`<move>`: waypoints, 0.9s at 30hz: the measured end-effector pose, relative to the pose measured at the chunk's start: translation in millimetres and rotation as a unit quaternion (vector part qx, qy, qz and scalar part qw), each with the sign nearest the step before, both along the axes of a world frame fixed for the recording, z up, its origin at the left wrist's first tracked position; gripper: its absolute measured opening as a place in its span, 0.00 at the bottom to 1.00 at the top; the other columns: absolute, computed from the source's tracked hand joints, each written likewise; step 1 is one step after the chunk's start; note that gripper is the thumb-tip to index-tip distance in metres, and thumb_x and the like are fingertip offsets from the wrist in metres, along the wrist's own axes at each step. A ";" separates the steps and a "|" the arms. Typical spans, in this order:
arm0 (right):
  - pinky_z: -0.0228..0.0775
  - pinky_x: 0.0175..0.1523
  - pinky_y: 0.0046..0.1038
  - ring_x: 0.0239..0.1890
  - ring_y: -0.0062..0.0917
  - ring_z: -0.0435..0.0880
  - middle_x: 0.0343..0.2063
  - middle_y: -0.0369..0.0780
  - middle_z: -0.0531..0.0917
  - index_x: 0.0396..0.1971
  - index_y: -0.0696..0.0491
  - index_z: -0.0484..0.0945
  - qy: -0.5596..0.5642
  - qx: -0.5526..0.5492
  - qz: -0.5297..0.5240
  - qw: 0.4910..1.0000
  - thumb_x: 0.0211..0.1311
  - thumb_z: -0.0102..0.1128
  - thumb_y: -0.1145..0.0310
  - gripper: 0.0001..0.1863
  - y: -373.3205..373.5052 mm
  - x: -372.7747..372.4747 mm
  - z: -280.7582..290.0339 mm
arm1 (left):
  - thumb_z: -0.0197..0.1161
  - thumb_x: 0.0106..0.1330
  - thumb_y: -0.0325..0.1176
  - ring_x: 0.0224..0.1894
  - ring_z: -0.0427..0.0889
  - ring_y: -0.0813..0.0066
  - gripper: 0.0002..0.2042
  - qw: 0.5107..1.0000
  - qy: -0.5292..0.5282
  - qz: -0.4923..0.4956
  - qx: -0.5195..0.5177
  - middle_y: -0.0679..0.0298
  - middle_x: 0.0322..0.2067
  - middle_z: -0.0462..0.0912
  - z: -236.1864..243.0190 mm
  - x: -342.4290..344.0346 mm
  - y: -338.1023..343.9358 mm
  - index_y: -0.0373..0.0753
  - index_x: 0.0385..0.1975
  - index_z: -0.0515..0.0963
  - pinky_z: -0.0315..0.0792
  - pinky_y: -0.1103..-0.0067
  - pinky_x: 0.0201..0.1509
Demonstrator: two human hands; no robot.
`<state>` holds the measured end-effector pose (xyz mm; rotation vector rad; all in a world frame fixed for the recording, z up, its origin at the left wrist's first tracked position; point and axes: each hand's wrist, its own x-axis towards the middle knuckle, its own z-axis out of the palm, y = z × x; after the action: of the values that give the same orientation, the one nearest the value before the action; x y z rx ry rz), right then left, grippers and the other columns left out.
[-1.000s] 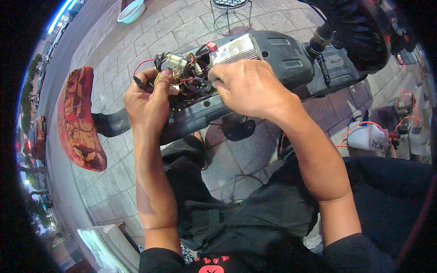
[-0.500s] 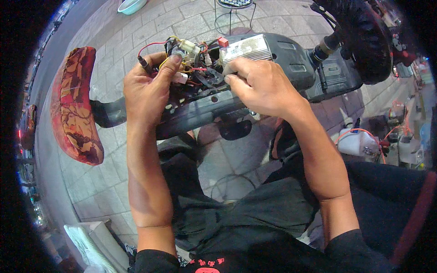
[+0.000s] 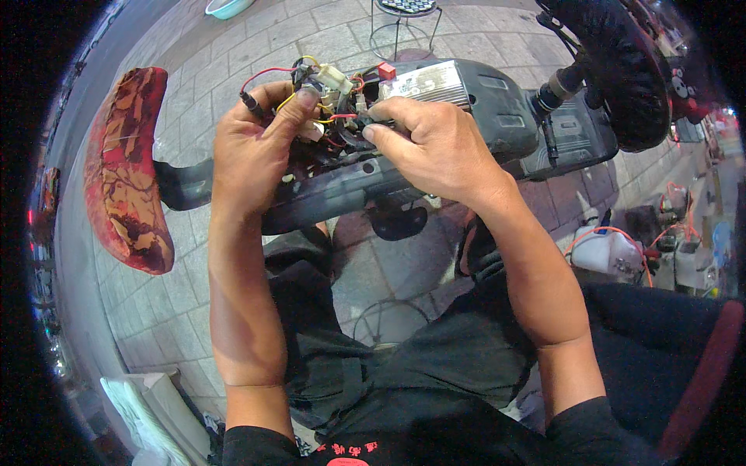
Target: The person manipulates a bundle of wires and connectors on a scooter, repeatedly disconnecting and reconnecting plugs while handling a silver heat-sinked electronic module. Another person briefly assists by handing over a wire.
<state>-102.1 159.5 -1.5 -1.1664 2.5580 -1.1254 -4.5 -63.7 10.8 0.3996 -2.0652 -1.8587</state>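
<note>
Tangled wires point(image 3: 346, 117) sat in the black vehicle body point(image 3: 501, 138) — partly hidden.
The left hand point(image 3: 252, 147) pinched them under its thumb, other fingertips out of sight; the right hand point(image 3: 443, 151) bent thumb and forefinger at a dark lead, its grip impossible to tell. The top edge cut off a pale basin point(image 3: 227, 8).

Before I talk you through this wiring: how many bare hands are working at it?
2: the left hand holds the wire bundle, and the right hand is beside the finned metal box. No others show.
</note>
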 end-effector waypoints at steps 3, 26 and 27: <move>0.82 0.47 0.42 0.38 0.45 0.92 0.33 0.50 0.90 0.53 0.54 0.87 0.013 -0.002 0.008 1.000 0.73 0.67 0.58 0.18 1.7 -0.1 -1.6 | 0.74 0.78 0.36 0.35 0.88 0.81 0.14 1.000 -0.003 0.009 -0.002 0.64 0.38 0.92 -0.5 -1.2 0.2 0.30 0.52 0.86 0.82 0.81 0.41; 0.79 0.37 0.30 0.28 0.22 0.86 0.27 0.38 0.89 0.55 0.58 0.90 -0.064 -0.119 0.002 0.991 0.78 0.67 0.63 0.16 5.5 -5.1 -9.0 | 0.73 0.79 0.37 0.35 0.87 0.83 0.13 0.999 0.010 -0.030 -0.006 0.66 0.36 0.90 -6.5 -6.4 -6.7 0.32 0.51 0.86 0.81 0.81 0.41; 0.78 0.35 0.29 0.28 0.22 0.86 0.27 0.36 0.89 0.56 0.57 0.90 -0.133 -0.146 -0.014 0.980 0.78 0.68 0.63 0.16 10.5 -7.3 -1.7 | 0.73 0.79 0.37 0.35 0.87 0.83 0.13 1.000 0.006 -0.029 -0.003 0.66 0.36 0.90 -6.0 -4.4 -6.8 0.32 0.51 0.86 0.81 0.81 0.41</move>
<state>-109.4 169.9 -3.3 -0.9555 2.2694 -1.5865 -8.9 -70.5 4.8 0.3310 -2.0957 -1.8817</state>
